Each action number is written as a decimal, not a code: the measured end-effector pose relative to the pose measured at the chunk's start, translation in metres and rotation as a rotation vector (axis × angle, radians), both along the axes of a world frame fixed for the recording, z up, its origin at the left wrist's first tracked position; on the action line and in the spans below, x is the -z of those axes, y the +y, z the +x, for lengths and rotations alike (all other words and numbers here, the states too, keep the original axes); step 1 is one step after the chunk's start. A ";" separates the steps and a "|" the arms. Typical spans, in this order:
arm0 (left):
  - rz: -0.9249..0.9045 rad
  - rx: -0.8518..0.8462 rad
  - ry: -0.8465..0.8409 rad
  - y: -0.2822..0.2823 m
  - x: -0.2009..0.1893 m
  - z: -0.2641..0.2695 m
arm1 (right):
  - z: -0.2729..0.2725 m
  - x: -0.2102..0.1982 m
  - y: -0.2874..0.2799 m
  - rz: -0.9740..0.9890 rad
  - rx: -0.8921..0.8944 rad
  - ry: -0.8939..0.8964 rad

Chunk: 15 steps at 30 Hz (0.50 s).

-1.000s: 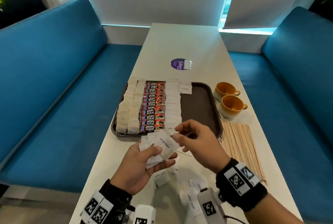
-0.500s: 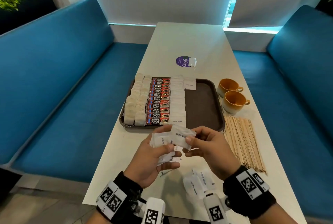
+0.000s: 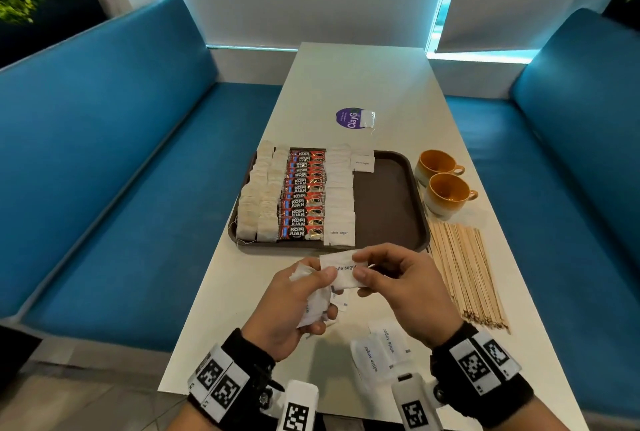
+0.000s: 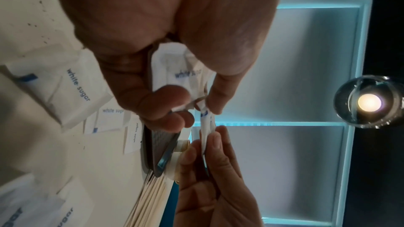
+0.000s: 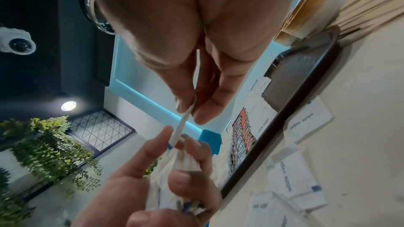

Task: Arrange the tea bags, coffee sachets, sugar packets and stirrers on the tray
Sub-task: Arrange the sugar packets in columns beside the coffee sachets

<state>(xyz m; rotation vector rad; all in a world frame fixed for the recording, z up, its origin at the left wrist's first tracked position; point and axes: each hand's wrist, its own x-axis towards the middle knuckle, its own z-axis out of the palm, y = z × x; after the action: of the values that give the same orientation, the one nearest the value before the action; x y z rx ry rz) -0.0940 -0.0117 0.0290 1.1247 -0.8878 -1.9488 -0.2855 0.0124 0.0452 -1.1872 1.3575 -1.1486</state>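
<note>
A brown tray (image 3: 391,208) holds two columns of tea bags (image 3: 258,202), a column of Kopi Juan coffee sachets (image 3: 304,202) and a column of white sugar packets (image 3: 341,202). A lone sugar packet (image 3: 363,163) lies at the tray's far edge. Its right half is bare. Just before the tray's near edge, my left hand (image 3: 311,292) grips a bunch of sugar packets (image 3: 317,306). My right hand (image 3: 362,266) pinches one sugar packet (image 3: 341,271) at the top of that bunch, seen edge-on in the right wrist view (image 5: 182,123). Wooden stirrers (image 3: 464,274) lie on the table right of the tray.
Loose sugar packets (image 3: 381,351) lie on the table under my right wrist. Two orange cups (image 3: 440,167) (image 3: 448,193) stand right of the tray, beyond the stirrers. A tea bag (image 3: 367,118) lies on a purple sticker (image 3: 348,118) past the tray. Blue benches (image 3: 104,170) flank the table.
My right hand has closed its thumb and finger on the top packet of the bunch and drawn it slightly up and right. My left hand keeps its hold on the bunch.
</note>
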 end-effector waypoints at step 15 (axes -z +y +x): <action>-0.130 -0.101 -0.127 -0.005 0.000 -0.007 | -0.006 0.001 -0.010 0.082 0.035 -0.141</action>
<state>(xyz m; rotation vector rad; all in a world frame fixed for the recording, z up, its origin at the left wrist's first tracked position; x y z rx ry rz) -0.1014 -0.0172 0.0287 1.2037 -0.9904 -1.7284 -0.2911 0.0027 0.0444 -1.0088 1.3097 -1.1673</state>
